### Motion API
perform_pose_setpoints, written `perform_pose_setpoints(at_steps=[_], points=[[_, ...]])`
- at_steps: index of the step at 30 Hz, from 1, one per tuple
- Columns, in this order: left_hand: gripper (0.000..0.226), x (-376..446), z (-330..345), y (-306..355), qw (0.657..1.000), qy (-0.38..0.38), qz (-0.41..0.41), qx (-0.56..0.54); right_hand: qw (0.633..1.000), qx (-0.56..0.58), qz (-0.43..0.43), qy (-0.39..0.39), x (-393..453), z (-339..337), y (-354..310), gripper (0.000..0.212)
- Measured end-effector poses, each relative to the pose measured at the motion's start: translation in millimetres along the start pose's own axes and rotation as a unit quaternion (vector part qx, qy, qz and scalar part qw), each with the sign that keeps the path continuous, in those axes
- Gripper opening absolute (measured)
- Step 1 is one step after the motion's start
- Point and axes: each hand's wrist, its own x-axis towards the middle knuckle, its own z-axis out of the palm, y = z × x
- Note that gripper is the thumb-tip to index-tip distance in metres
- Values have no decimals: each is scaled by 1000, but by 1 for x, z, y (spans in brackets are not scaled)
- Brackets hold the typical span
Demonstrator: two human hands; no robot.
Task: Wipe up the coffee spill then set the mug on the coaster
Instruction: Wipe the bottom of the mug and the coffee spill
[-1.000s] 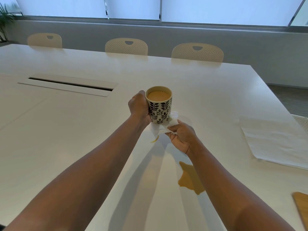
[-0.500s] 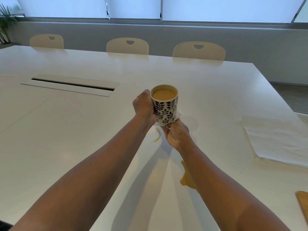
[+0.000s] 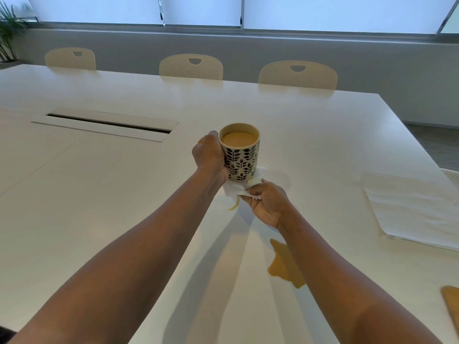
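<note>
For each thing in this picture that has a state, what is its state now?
mug: upright, full of coffee, gripped by left hand.
paper towel: crumpled under the mug, pinched by right hand.
coffee puddle: not wiped.
coffee streak: not wiped.
coaster: bare.

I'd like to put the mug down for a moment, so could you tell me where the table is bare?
Bare table lies left of the left hand, below the cable slot. Rightward is crowded: paper towels, coaster, and the coffee puddle.
</note>
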Motion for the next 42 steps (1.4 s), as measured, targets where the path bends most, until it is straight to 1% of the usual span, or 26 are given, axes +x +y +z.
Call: perform_pose_setpoints(at_steps=[7, 13, 16, 20, 25, 29, 33, 37, 42], points=[[23, -2, -2, 2, 1000, 7, -9, -3, 999, 10, -22, 31, -4, -14, -14, 38], [16, -3, -2, 1, 1000, 6, -13, 5, 998, 4, -41, 45, -1, -17, -17, 31], [14, -3, -2, 1, 1000, 3, -12, 11, 997, -1, -49, 64, 2, -17, -17, 32], [17, -3, -4, 1, 1000, 0, -14, 16, 994, -4, -73, 77, 6, -17, -19, 41], [10, -6, -3, -4, 1000, -3, -19, 16, 997, -14, -69, 43, 13, -11, -16, 44], [20, -6, 0, -7, 1000, -4, -24, 9, 998, -5, -66, 18, 17, -3, -6, 49], [24, -7, 1, -6, 1000, -2, -24, 3, 998, 26, -59, 12, 20, 1, 4, 46], [22, -8, 1, -6, 1000, 1, -27, -1, 998, 41, -43, 11, 20, 5, 8, 40], [21, -8, 0, -7, 1000, 0, -14, -4, 999, 28, -9, -14, 16, 9, 16, 40]])
